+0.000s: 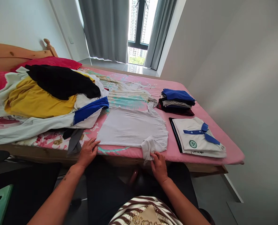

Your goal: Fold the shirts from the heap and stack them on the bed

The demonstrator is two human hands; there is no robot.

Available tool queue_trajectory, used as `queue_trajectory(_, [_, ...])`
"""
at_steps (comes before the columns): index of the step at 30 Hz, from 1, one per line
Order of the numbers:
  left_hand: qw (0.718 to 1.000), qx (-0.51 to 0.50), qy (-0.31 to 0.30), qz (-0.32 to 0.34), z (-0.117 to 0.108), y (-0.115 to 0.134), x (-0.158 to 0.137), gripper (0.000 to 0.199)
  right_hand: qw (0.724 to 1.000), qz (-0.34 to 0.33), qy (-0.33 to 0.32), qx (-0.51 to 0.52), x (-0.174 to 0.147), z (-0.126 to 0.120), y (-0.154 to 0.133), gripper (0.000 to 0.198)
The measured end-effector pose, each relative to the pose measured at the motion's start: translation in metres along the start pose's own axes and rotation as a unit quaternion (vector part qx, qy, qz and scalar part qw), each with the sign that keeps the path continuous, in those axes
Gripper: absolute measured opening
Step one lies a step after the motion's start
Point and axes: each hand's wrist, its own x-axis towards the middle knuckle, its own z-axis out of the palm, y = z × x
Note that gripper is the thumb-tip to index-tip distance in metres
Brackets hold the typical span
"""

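Observation:
A white shirt (129, 126) lies spread out near the front edge of the bed, its hem toward the left. One sleeve (148, 147) is folded over at the near side and droops past the mattress edge. At the hem's near corner rests my left hand (88, 152), its fingers stretched out and touching the fabric. My right hand (159, 167) has its fingertips on the end of the drooping sleeve and appears to pinch it; the thumb's grip is partly hidden.
A heap of loose clothes (45, 97) covers the bed's left side. Folded clothes (178, 101) are stacked at the right, behind a folded white polo shirt (197, 139) with a blue collar. A green phone (0, 200) is at the lower left. A wall borders the right.

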Motion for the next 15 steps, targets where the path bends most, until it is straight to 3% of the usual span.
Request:
queue_trajectory(2, [1.000,0.001,0.001,-0.006,-0.001,0.002,-0.001,0.034,0.997,0.024,-0.019,0.070,0.012,-0.009,0.003,0.020])
queue_trajectory(5, [1.000,0.001,0.002,-0.009,-0.002,0.004,-0.001,0.035,0.976,0.112,-0.024,0.184,0.031,-0.039,0.002,0.021])
queue_trajectory(9, [1.000,-0.006,-0.002,-0.013,-0.003,0.005,0.001,0.035,0.935,0.227,0.089,0.258,0.058,-0.088,-0.005,0.033])
queue_trajectory(12, [1.000,-0.011,-0.009,-0.012,-0.004,0.004,0.002,0.035,0.960,0.196,0.078,0.186,0.067,-0.109,-0.016,0.034])
queue_trajectory(15, [1.000,-0.005,-0.014,-0.011,-0.004,0.004,0.002,0.035,0.990,0.101,0.011,0.101,0.065,-0.106,-0.027,0.025])
